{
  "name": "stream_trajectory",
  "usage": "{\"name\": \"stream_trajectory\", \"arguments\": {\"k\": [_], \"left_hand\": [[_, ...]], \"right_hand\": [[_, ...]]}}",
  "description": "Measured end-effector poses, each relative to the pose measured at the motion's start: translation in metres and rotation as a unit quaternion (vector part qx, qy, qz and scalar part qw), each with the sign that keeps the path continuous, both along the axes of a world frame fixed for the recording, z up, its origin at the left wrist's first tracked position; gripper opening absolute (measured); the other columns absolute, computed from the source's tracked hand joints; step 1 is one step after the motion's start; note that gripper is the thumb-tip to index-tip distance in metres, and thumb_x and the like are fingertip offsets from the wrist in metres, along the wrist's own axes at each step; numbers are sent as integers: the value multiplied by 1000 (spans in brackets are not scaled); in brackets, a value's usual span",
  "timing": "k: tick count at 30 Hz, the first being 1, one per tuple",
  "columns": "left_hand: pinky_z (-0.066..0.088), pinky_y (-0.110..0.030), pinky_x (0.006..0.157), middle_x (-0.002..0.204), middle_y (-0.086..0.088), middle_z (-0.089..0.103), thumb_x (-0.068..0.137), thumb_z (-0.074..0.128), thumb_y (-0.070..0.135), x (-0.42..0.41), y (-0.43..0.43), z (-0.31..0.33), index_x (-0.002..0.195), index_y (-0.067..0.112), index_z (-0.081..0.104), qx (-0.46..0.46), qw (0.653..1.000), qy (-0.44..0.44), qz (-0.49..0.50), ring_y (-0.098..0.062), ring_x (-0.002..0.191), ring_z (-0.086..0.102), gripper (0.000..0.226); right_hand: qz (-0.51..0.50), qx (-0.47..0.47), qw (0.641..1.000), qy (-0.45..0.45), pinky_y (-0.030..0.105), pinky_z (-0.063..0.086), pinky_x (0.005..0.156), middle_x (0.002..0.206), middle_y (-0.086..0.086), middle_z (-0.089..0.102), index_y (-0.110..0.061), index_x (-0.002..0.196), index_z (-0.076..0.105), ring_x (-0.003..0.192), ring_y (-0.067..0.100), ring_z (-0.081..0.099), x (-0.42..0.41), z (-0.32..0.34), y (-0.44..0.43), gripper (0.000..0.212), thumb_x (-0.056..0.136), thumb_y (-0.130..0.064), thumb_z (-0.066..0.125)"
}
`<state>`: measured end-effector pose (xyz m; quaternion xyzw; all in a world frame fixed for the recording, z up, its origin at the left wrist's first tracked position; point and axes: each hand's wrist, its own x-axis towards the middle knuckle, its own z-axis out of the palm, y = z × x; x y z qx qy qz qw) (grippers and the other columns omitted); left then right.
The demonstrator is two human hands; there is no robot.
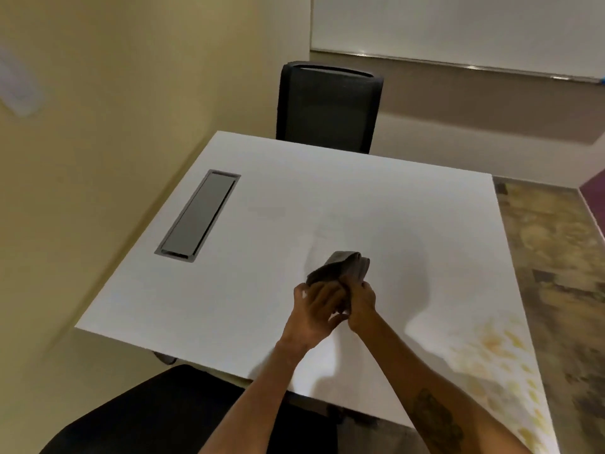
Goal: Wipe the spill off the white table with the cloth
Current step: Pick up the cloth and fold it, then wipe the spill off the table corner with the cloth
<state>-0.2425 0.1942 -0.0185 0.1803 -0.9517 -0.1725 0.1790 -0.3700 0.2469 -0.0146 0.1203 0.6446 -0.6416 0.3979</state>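
Observation:
A folded grey-brown cloth (343, 268) is held above the middle of the white table (262, 290). Both hands grip its near end: my left hand (319, 306) from the left and my right hand (361, 304) from the right, with the fingers touching each other. A faint greyish smear (266, 211) shows on the tabletop beyond the cloth, toward the far side. I cannot tell whether it is wet. Yellowish flecks (497, 348) lie along the table's near right edge.
A grey recessed cable hatch (199, 216) sits in the table's left part. A black mesh chair (329, 106) stands at the far side, and a black seat (157, 414) is at the near edge. Patterned floor (556, 257) runs along the right; a wall is at the left.

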Motion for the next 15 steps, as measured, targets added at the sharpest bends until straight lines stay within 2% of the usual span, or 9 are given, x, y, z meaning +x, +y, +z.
{"name": "stream_trajectory", "arguments": {"k": [2,3,6,9,12,15], "left_hand": [[13,-17,110,138,8,59,98,52,55,-12,23,4,131,24,61,27,999,22,5,-16,127,48,46],[15,-18,110,139,6,57,97,51,57,-19,34,6,133,25,58,44,998,35,16,-20,126,47,49],[25,-35,106,137,1,57,99,44,58,-41,65,16,135,24,55,80,995,51,40,-18,125,45,51],[25,-35,106,135,4,61,101,38,60,-63,104,17,131,26,60,95,995,14,-19,-18,126,52,51],[22,-34,106,132,10,65,101,32,63,-81,150,14,124,32,68,84,991,-5,-108,-14,128,50,53],[20,-36,107,134,7,65,103,30,59,-98,192,11,124,30,69,80,988,-16,-134,-9,131,40,53]], "right_hand": [[-10,-20,999,32,50,58,81,112,21,67,-9,116,61,100,42,66,-23,1,35,27,91,-19,67],[-10,-30,999,44,52,58,83,114,22,67,-8,119,60,102,43,66,-33,1,53,30,91,-18,66],[-30,-47,997,44,49,59,84,116,23,67,-7,122,60,102,42,67,-55,4,106,34,90,-15,68],[-62,-61,996,24,42,58,75,111,24,69,-6,116,64,94,38,67,-69,7,153,27,90,-12,65],[-107,-68,992,-8,46,54,81,113,24,68,-5,117,65,94,38,65,-79,6,194,30,90,-19,62],[-146,-71,986,-27,42,53,83,115,14,71,-12,119,67,104,34,66,-89,4,238,42,88,-40,63]]}}
